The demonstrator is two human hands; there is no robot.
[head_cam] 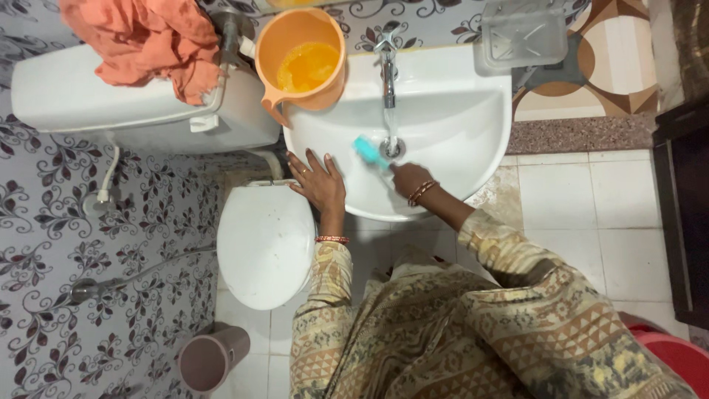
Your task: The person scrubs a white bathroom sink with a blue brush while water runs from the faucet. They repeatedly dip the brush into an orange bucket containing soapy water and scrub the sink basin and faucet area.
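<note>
My right hand [408, 179] grips a teal-headed brush [367, 152] and holds its head inside the white wash basin [473, 140], close to the drain. Water runs from the chrome tap [387, 70] straight down toward the drain beside the brush. My left hand [319, 181] lies flat with fingers spread on the basin's left front rim. Both wrists wear bangles.
An orange jug [303, 60] with yellow liquid stands on the basin's left back corner. An orange cloth [148, 41] lies on the white cistern [111, 100]. A closed toilet lid [264, 244], a mauve bin [210, 358], a clear soap dish [521, 37] and a red bucket [676, 355] surround me.
</note>
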